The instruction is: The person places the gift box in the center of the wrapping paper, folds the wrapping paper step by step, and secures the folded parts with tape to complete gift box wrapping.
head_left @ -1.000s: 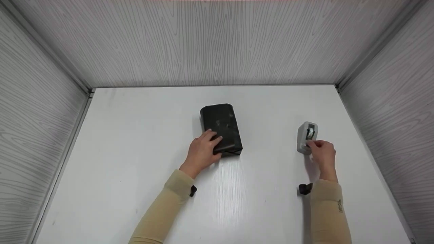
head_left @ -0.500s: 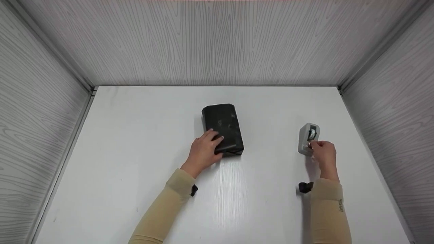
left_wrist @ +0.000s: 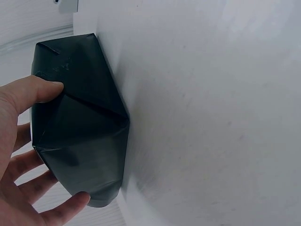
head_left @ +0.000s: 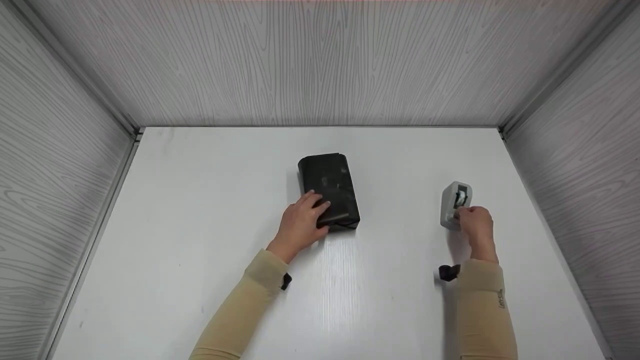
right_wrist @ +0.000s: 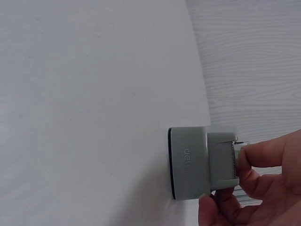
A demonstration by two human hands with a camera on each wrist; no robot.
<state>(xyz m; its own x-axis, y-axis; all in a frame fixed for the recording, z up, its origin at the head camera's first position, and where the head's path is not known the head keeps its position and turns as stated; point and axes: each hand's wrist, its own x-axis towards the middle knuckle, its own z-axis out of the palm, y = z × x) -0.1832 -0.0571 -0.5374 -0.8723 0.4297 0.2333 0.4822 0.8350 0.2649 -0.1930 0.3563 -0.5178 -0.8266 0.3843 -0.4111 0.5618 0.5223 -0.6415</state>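
While the left hand stays spread over the black package, thumb against its near end, the right hand has shifted only slightly at the tape dispenser, its fingertips pinched at what looks like the end of the tape. Neither object has visibly moved, so the work seems to remain at pulling tape. The package lies midway across the white desk, closer to the back edge than the front; the dispenser stands toward the right edge. The wrapping looks smooth and faintly glossy, creased into triangular folds at the near end; the dispenser is a rounded grey block, apparently plastic, with a fine-toothed cutter.
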